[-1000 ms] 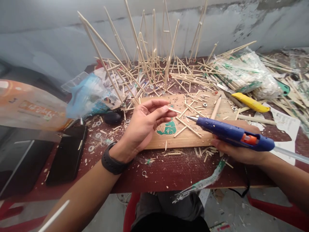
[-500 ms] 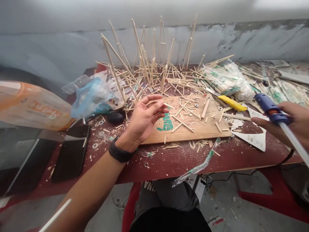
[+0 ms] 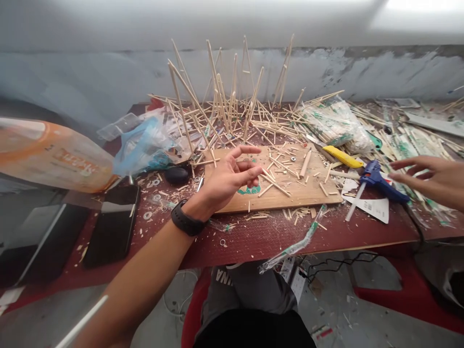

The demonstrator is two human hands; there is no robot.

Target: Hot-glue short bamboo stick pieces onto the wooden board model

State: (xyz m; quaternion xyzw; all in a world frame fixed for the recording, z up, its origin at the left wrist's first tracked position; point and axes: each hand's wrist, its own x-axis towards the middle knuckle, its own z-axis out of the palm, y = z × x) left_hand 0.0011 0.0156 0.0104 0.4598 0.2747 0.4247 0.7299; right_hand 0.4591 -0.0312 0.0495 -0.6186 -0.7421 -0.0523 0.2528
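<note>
Head view shows tall wooden A-frames [image 3: 175, 86] standing, short pale sticks [image 3: 277, 185] loose, left hand [image 3: 225, 180] half-curled, hold unclear, right hand [image 3: 437, 178] spread.

Right of centre, a blue glue gun [image 3: 379, 180] lies on the dark red counter [image 3: 253, 249], the right hand [image 3: 433, 176] open just beside it; the yellow cutter [image 3: 342, 156] rests near.

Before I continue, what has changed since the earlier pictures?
The right hand has let go of the glue gun, which went from above the wooden board to the table on its right. The left hand has spread its fingers; whether it still has its short stick, I cannot tell. The yellow cutter and black phone stayed put.
</note>
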